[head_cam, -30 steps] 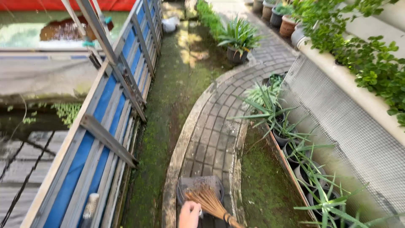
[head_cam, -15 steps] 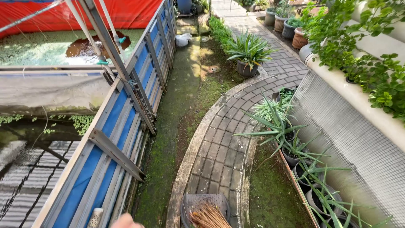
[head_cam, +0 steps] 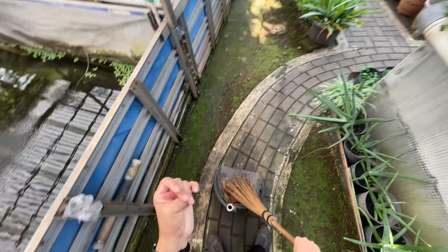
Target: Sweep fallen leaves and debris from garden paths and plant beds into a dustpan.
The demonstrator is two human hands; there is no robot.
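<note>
A curved brick path [head_cam: 275, 116] ran between a mossy strip and a blue panelled fence [head_cam: 135, 126]. Since the previous second, our view had dropped and our left hand [head_cam: 173, 212] had risen into sight, closed on a dustpan handle [head_cam: 123, 208]. Our right hand [head_cam: 305, 244], barely visible, gripped the twig broom [head_cam: 245, 198], its bristles resting in the dustpan [head_cam: 239, 181] on the path.
</note>
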